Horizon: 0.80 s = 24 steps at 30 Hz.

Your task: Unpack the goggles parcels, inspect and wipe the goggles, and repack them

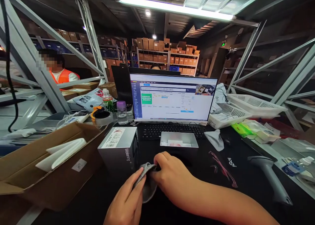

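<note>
My left hand [126, 200] and my right hand [169, 174] both pinch a small grey cloth pouch [147, 182] just above the black desk mat [221, 172]. The fingers of both hands are closed on the pouch's upper edge. A grey product box [119, 149] stands right beside my left hand. An open small grey tray [178, 140] lies beyond my right hand, in front of the keyboard [172, 130]. Behind it the monitor [172, 97] shows a lit software page. Another grey cloth pouch [215, 139] lies to the right of the tray.
An open cardboard box [44, 172] with white packets fills the left. A handheld scanner [270, 177] lies at the right, white baskets [246, 108] and bagged items behind it. Bottles and a tape roll [102, 116] stand left of the monitor. A person in an orange vest [62, 75] sits far left.
</note>
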Each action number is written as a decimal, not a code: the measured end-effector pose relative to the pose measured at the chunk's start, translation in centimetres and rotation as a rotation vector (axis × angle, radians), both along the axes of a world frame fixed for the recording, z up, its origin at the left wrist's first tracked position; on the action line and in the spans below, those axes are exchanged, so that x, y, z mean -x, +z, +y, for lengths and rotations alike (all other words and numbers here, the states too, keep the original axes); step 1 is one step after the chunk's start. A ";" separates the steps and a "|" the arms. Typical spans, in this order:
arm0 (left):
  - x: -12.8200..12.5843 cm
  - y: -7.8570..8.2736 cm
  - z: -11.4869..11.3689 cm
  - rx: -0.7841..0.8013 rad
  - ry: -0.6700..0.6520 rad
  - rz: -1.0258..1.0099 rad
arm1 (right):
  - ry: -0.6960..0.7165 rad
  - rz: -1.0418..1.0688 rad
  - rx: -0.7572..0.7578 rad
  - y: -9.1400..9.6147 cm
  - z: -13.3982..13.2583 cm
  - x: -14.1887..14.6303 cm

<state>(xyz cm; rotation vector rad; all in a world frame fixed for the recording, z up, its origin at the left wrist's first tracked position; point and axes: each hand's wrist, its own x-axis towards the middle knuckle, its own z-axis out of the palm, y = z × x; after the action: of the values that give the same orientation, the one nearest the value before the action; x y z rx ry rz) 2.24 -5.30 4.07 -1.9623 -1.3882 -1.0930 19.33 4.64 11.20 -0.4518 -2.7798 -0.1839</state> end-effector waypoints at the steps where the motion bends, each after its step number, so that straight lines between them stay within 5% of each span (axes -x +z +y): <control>1: 0.1 0.0 -0.1 -0.010 -0.024 0.003 | 0.054 0.031 0.002 -0.1 0.1 0.0; 4: 0.6 0.2 -0.2 -0.034 -0.040 0.024 | 0.148 -0.021 0.047 -0.2 0.9 0.5; 9: 1.6 0.7 -0.4 0.038 0.236 0.170 | -0.143 -0.234 0.021 0.8 1.8 1.6; 13: 1.2 1.0 -0.9 0.057 0.363 0.219 | -0.144 -0.332 0.045 2.3 1.6 0.8; 21: -0.8 6.3 2.7 0.160 0.520 0.184 | -0.292 -0.044 -0.081 4.3 4.9 0.9; 24: -1.5 6.5 4.1 0.123 0.470 0.213 | -0.298 0.045 -0.137 4.2 6.2 -0.3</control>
<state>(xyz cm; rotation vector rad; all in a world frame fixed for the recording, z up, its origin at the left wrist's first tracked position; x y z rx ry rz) 3.69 -1.18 10.62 -1.6475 -1.7087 -0.5787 19.59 10.86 15.40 -0.8213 -2.6223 -0.4234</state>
